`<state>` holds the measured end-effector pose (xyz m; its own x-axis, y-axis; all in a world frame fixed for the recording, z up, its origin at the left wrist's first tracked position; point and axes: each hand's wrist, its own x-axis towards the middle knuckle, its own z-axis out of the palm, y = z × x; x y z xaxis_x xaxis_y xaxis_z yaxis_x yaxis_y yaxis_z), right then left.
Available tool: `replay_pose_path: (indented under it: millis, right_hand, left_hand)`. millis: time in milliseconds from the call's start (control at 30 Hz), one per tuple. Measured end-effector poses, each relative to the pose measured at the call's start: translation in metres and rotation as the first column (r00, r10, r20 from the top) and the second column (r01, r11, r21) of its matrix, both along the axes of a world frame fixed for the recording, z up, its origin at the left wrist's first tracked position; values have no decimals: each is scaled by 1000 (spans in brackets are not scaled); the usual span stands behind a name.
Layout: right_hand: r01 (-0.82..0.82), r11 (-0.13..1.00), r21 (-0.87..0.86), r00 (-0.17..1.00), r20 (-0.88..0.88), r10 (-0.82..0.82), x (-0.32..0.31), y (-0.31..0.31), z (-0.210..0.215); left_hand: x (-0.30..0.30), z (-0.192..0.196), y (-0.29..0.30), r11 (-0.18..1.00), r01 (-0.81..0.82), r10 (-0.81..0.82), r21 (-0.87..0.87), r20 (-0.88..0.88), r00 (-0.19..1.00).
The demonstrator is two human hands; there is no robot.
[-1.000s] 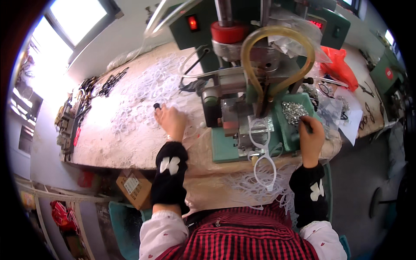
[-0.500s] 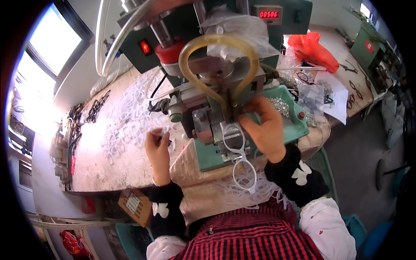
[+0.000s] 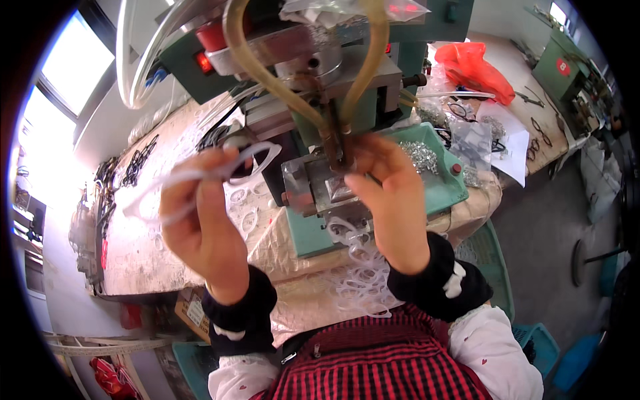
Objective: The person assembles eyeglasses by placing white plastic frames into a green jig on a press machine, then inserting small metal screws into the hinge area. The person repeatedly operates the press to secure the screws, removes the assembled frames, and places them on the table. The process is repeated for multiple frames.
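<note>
Workbench (image 3: 140,253): left hand (image 3: 200,220) holds clear frame (image 3: 220,170) level, left-right.

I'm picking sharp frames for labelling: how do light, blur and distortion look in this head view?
Head view: the window at upper left is blown out and washes the table; the left hand and its clear plastic frame smear with motion blur; the right hand is sharper; fisheye bends edges, with a black rim.

Bright window (image 3: 63,73), cluttered workbench (image 3: 133,247)
</note>
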<state>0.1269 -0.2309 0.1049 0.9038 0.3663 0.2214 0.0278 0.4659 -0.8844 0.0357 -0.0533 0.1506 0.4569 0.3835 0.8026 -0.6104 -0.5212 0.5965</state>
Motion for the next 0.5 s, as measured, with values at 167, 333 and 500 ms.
replay_pose_path:
  millis: [167, 333, 500]
  right_hand:
    - [34, 961, -276, 936, 346, 66, 17, -30, 1]
    - [636, 669, -384, 757, 476, -447, 86, -78, -58]
    - [679, 532, -505, 706, 648, -286, 79, -115, -99]
  left_hand:
    - [-14, -28, -28, 802, 122, -16, 584, -184, 983]
    - [8, -45, -47, 656, 148, 11, 740, -205, 979]
    - [9, -57, -41, 682, 171, -21, 711, -215, 976]
